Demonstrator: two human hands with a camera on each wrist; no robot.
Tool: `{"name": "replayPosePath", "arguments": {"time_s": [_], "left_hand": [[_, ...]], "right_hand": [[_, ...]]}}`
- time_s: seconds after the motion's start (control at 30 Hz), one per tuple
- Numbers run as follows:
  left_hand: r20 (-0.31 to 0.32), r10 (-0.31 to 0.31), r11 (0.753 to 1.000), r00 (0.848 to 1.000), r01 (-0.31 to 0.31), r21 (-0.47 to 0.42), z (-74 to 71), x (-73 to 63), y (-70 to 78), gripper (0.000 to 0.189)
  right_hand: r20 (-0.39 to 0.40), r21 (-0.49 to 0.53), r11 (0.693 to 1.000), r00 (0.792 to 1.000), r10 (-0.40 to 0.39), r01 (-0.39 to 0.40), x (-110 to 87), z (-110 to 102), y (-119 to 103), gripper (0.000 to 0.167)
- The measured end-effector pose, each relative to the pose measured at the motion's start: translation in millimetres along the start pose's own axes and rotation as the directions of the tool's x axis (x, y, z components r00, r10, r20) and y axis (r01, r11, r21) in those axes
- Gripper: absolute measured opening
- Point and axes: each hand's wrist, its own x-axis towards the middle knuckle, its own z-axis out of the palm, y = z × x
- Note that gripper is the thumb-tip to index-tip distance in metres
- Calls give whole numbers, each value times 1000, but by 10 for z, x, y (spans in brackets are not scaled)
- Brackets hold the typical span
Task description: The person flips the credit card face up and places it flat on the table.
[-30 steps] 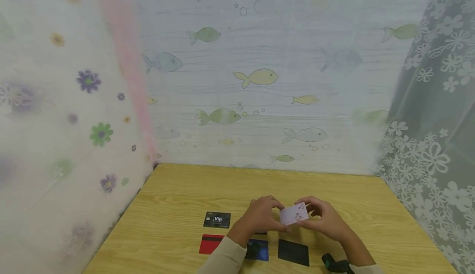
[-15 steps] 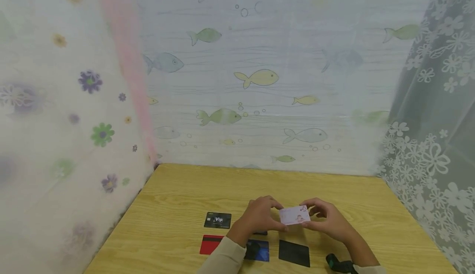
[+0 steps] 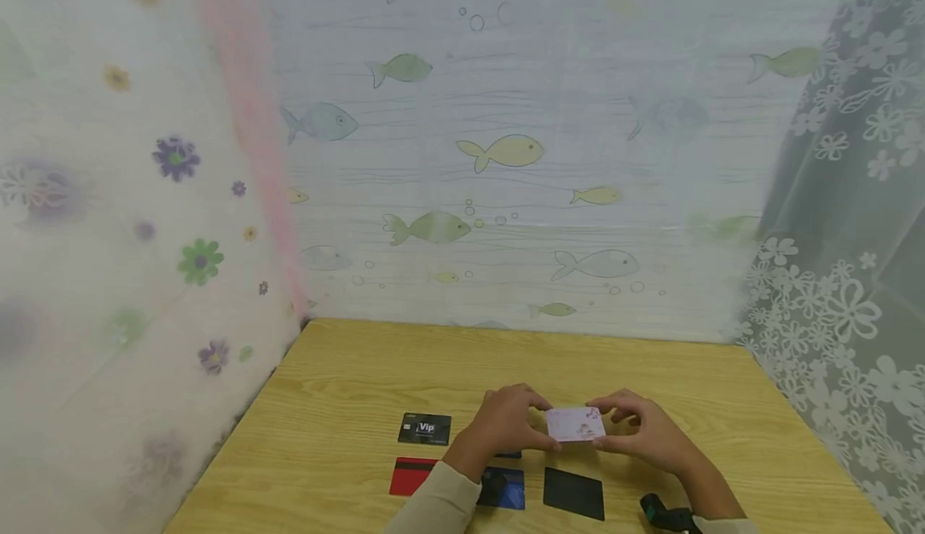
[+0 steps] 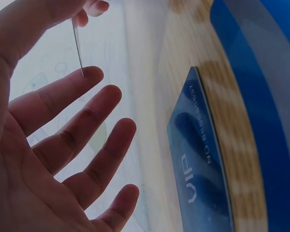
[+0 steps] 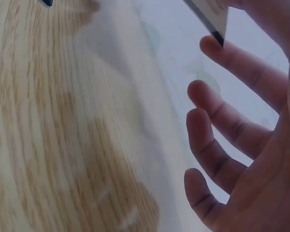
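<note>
A pale pink card (image 3: 576, 424) with a small floral print is held up above the table between both hands. My left hand (image 3: 506, 420) pinches its left edge between thumb and index finger, and my right hand (image 3: 639, 430) pinches the right edge the same way. In the left wrist view the card (image 4: 77, 46) appears as a thin sliver meeting the index fingertip, the other fingers spread apart. The right wrist view catches a corner of the card (image 5: 215, 14) against the index finger, with the remaining fingers loosely bent.
On the wooden table (image 3: 361, 365) lie a black Vip card (image 3: 424, 429), a red card (image 3: 410, 476), a blue card (image 3: 511, 487) and a plain black card (image 3: 573, 493). Another card is mostly hidden behind the left wrist. A black device (image 3: 665, 515) sits at the right wrist.
The pink card has turned from a tilt to nearly level, its right end coming down slightly. My right hand has shifted a little right and down; both hands keep their pinch.
</note>
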Motion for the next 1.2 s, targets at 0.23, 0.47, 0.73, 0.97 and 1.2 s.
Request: {"name": "replayPosePath", "arguments": {"time_s": [0.23,0.47,0.73,0.97,1.2], "left_hand": [[27,-5,998,1000,4,61,34,16,-6,61],[34,-24,988,999,18,154,68,17,9,60],[46,-44,985,998,36,167,112,26,-2,56],[56,-59,969,997,44,242,142,31,8,56],[48,-80,960,996,64,272,149,4,30,54]], "right_hand": [[37,-22,1000,999,-7,8,-23,-4,26,57],[62,-128,992,998,5,3,0,17,99,59],[53,-226,974,998,38,-26,37,49,105,60],[41,-273,959,995,87,-72,55,81,113,60],[46,-279,958,996,77,-61,51,96,100,56]]}}
